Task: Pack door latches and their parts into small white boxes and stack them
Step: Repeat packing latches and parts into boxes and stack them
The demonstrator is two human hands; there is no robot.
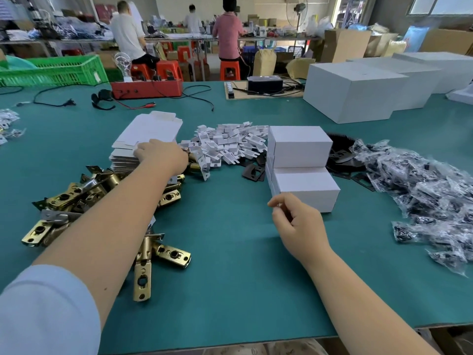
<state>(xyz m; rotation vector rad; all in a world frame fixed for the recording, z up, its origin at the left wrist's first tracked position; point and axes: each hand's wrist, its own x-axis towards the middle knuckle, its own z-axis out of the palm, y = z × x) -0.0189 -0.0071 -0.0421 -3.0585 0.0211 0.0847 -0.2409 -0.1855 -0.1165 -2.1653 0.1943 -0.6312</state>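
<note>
We are looking down on a green tabletop [230,265]. Our left hand [161,155] is reaching out over the heap of brass door latches [76,198] and is lying on the stack of flat, unfolded white boxes [143,139]; its fingers are curling over the near edge of the top sheet, but we cannot tell whether the grip is actually pinching it or only resting there. Our right hand [299,226] is hovering just in front of the stacked white boxes [302,165], fingers loosely bent, thumb and forefinger close together; the grip is holding nothing and is not touching the nearest box.

The packed boxes are standing two tiers high, right of centre. Between them and the flat box stack a pile of small white card inserts [227,144] is lying. Black strike plates [254,172] are showing at the foot of the stack on its left side and behind it. To the right a long drift of clear bags with dark parts [422,190] is spreading along the tabletop. The latches are lying left of centre, under and beside our left forearm, some reaching toward the near edge.
</note>
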